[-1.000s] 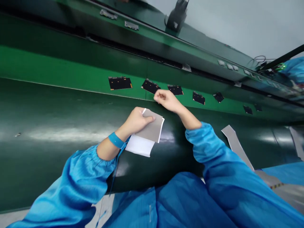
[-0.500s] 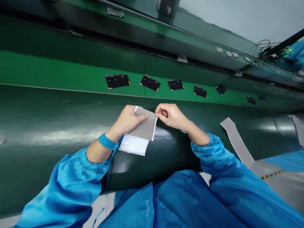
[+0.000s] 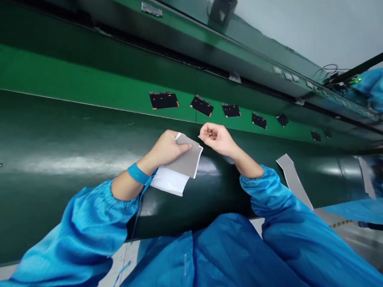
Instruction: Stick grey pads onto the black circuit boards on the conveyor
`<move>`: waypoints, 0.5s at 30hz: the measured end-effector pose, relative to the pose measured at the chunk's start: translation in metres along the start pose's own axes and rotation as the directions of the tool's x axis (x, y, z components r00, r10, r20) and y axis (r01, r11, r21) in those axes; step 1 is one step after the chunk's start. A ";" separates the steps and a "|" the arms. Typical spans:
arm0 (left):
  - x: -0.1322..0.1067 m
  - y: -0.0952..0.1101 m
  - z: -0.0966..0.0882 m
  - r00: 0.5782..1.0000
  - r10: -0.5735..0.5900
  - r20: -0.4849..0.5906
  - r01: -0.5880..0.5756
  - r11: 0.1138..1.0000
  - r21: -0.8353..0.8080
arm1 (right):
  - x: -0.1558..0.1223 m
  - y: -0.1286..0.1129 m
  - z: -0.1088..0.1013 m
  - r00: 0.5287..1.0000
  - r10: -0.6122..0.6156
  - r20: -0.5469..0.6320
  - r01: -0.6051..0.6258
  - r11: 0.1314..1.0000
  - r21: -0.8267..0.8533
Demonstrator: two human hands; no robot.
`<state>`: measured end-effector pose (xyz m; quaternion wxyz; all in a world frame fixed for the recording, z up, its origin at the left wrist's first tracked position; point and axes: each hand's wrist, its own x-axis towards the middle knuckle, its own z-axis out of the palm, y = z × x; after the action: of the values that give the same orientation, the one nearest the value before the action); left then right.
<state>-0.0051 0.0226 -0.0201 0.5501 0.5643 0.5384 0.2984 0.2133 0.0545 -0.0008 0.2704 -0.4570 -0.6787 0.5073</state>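
My left hand (image 3: 171, 147) grips a grey sheet of stickers with white edges (image 3: 187, 161), thumb flat on top. Beneath that sheet, a glossy white sheet (image 3: 170, 180) sticks out toward me. Just right of the sheet's upper corner, my right hand (image 3: 217, 138) is closed in a pinch, apart from the sheet. A tiny grey piece shows at its thumb and fingertip; its exact kind is too small to make out. At the sheet's upper right corner the white backing is bared. A blue band (image 3: 138, 175) circles my left wrist.
Black flat boards (image 3: 164, 100) lie in a row on the bright green strip (image 3: 98, 87) beyond my hands. A long grey strip (image 3: 295, 179) rests on the dark green bench (image 3: 74, 151) at right. Small metallic parts (image 3: 152, 9) sit on the raised shelf behind.
My right hand has come away from the sheet's corner, upward and slightly right, with a tiny grey piece at its fingertips. The black boards nearest me appear farther right in the view.
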 end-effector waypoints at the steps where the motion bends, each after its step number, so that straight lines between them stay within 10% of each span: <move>1: 0.000 -0.001 0.000 1.000 0.007 0.005 -0.007 1.000 0.004 | 0.003 0.000 0.000 1.000 -0.001 0.005 0.001 1.000 0.012; 15: 0.002 -0.001 0.001 0.999 0.036 -0.005 -0.036 0.998 -0.049 | -0.004 -0.010 -0.008 0.990 -0.041 0.136 0.051 0.996 -0.072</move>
<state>-0.0036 0.0237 -0.0214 0.5573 0.5596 0.5218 0.3227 0.2184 0.0541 0.0115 0.2183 -0.4159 -0.7245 0.5044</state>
